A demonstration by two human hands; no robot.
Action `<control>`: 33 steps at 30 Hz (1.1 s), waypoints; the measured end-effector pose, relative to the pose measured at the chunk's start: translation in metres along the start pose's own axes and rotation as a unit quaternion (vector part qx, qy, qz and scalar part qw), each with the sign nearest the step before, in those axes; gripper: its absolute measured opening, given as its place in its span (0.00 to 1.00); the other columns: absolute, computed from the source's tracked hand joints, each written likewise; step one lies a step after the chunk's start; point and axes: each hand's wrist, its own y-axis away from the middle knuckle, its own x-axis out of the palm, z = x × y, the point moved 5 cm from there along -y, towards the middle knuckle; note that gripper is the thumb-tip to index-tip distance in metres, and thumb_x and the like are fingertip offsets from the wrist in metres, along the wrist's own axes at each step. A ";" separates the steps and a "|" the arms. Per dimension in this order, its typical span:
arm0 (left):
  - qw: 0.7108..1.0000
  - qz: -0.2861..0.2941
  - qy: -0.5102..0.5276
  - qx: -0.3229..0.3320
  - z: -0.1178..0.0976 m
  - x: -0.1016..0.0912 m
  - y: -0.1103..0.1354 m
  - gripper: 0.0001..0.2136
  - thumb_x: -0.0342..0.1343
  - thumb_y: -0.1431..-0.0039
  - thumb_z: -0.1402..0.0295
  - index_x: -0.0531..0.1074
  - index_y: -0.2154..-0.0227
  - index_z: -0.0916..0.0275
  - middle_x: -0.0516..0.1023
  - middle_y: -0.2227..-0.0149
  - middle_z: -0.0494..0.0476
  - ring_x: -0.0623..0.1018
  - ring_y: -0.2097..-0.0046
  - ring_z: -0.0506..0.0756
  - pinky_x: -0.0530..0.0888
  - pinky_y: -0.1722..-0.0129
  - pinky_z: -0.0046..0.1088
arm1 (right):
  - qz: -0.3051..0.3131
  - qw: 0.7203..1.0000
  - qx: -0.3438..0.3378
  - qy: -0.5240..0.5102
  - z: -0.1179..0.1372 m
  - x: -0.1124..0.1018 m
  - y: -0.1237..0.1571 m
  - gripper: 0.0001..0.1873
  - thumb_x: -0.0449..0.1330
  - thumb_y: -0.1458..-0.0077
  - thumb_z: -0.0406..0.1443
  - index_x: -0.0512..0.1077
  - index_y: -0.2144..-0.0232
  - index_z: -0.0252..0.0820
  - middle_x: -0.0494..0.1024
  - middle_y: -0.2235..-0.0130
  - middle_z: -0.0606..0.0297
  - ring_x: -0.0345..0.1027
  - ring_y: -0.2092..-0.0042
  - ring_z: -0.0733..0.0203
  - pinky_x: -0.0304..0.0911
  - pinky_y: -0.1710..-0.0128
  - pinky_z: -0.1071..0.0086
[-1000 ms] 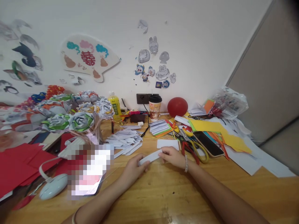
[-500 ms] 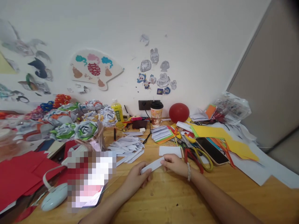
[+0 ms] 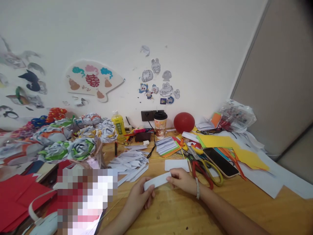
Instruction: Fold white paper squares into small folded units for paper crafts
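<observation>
Left hand (image 3: 139, 199) and right hand (image 3: 183, 180) pinch 1 plain white paper strip (image 3: 156, 180).

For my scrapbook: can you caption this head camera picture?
Left hand and right hand hold a white paper strip over a wooden desk near scissors.

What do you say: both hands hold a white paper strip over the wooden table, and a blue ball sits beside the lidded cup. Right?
Not quite: the head view shows the ball is red, not blue. The rest holds: the left hand and right hand hold the white paper strip over the wooden table, and the ball sits beside the lidded cup.
</observation>
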 end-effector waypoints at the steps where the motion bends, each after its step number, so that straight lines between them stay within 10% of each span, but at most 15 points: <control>1: 1.000 -0.002 -0.001 0.001 -0.001 -0.001 0.000 0.22 0.53 0.54 0.47 0.61 0.68 0.62 0.70 0.81 0.45 0.62 0.87 0.45 0.57 0.88 0.20 | 0.002 1.000 -0.005 0.015 0.002 0.000 0.001 0.21 0.53 0.47 0.48 0.59 0.83 0.40 0.64 0.81 0.72 0.54 0.77 0.68 0.49 0.78 0.75; 9: 0.999 -0.014 0.035 -0.007 0.002 -0.003 -0.004 0.24 0.55 0.58 0.45 0.60 0.69 0.61 0.72 0.81 0.46 0.64 0.88 0.46 0.59 0.89 0.20 | -0.054 0.996 -0.007 0.065 0.000 -0.006 -0.001 0.21 0.52 0.47 0.46 0.52 0.84 0.42 0.54 0.81 0.74 0.48 0.76 0.68 0.45 0.77 0.74; 33: 0.995 -0.064 0.065 0.032 -0.014 -0.014 -0.001 0.19 0.56 0.54 0.52 0.64 0.68 0.63 0.70 0.79 0.47 0.70 0.78 0.50 0.67 0.77 0.25 | -0.057 0.997 -0.030 -0.031 0.009 -0.005 0.002 0.18 0.50 0.44 0.46 0.69 0.75 0.39 0.73 0.74 0.64 0.66 0.70 0.61 0.60 0.67 0.69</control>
